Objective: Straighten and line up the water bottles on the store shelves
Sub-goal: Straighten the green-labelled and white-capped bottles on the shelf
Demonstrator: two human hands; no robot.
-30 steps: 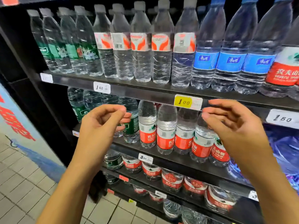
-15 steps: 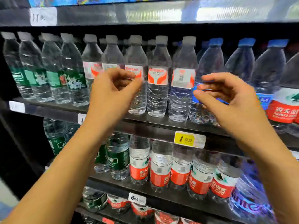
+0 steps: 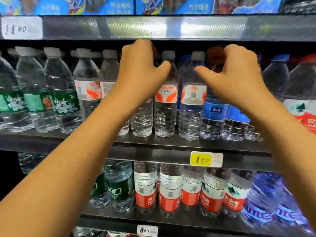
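Note:
Clear water bottles stand in rows on a dark shelf (image 3: 153,142). The row runs from green-labelled bottles (image 3: 65,103) on the left, through orange-and-white-labelled ones (image 3: 165,115), to blue-labelled ones (image 3: 213,113) on the right. My left hand (image 3: 142,71) is raised at cap height and covers the top of one orange-labelled bottle (image 3: 142,120). Its fingers are loosely curled and its thumb points right. My right hand (image 3: 237,77) mirrors it over the blue-labelled bottles, thumb pointing left. Two orange-labelled bottles, one being (image 3: 192,117), stand between the thumbs. No grip on a bottle shows.
The shelf above (image 3: 136,28) hangs close over the caps and my knuckles. Below, red-labelled bottles (image 3: 171,199), dark green ones (image 3: 119,189) and large purple-tinted bottles (image 3: 266,202) fill the lower shelf. A yellow price tag (image 3: 205,159) sits on the shelf edge.
Both hands have risen from the lower shelf's level to the caps of the middle-shelf bottles and reached further in. The view has tilted upward with them.

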